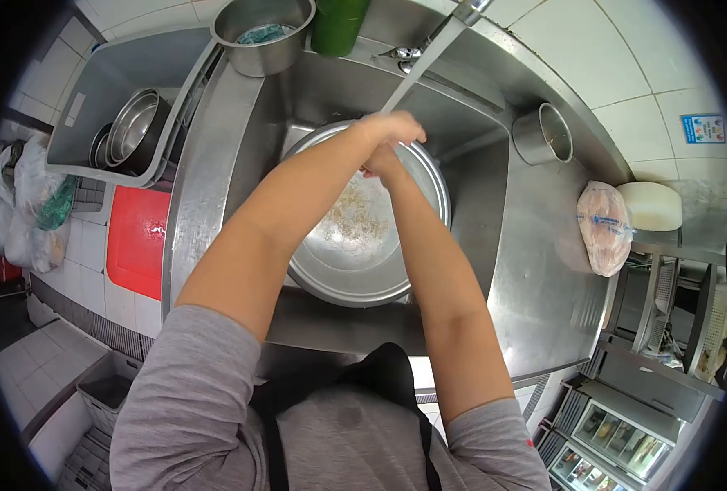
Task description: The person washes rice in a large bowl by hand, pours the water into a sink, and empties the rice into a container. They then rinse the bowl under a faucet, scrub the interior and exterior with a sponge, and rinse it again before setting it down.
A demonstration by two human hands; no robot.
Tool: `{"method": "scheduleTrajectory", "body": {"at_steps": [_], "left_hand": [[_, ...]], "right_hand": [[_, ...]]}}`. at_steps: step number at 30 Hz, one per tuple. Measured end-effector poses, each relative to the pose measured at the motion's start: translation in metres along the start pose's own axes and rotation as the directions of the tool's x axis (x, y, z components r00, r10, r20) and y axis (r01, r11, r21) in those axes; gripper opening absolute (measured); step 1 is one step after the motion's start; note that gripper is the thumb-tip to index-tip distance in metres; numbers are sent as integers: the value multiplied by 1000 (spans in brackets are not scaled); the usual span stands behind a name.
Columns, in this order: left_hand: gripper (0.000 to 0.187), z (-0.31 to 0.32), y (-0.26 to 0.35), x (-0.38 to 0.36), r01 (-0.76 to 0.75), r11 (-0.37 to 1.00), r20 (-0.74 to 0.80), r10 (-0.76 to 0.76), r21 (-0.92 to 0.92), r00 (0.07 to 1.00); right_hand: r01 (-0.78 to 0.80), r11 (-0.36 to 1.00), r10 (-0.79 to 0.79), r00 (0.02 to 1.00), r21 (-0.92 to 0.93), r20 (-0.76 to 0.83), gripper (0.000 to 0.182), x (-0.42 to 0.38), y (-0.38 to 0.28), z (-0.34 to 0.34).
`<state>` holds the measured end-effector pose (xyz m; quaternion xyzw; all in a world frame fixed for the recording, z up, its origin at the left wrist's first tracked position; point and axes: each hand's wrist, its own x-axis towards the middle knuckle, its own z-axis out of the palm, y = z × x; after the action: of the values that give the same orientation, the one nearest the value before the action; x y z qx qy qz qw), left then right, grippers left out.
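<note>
The person leans over a steel sink [470, 204], both bare arms stretched out over a wide, round metal basin [355, 254] that fills most of it. The basin lies a little tilted, its inside wet and flecked with pale grains near the middle. The left hand [394, 128] sits uppermost, its fingers curled down into a loose fist right under the thin stream of water [417, 74] that falls from the tap [462, 12] at the back wall. The right hand [382, 164] is just below and touching it, mostly covered, so I cannot tell whether its grip is spread or pressed together, nor whether either hand has anything in it. Both hands hover over the far rim of the basin. On the back edge of the sink stands a steel pot [263, 34] with something bluish-green inside, and a green bottle [336, 24] beside it. To the left, a grey tub [94, 90] holds nested steel bowls [130, 131], with a red lid or board [137, 237] below it and white plastic bags [28, 204] farther left. On the steel surface [535, 278] to the right stand a small steel cup [543, 133], a bagged pale lump [602, 227] and a white round container [650, 206]. The person wears a grey shirt and a dark apron strap.
</note>
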<state>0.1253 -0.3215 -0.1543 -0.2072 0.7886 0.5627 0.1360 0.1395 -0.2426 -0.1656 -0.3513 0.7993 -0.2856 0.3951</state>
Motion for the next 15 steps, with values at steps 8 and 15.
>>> {"method": "scheduleTrajectory", "body": {"at_steps": [8, 15], "left_hand": [[31, 1, -21, -96, -418, 879, -452, 477, 229, 754], [45, 20, -152, -90, -17, 973, -642, -137, -228, 754]], "right_hand": [[536, 708, -296, 817, -461, 495, 40, 64, -13, -15], [49, 926, 124, 897, -374, 424, 42, 8, -85, -47]]}}
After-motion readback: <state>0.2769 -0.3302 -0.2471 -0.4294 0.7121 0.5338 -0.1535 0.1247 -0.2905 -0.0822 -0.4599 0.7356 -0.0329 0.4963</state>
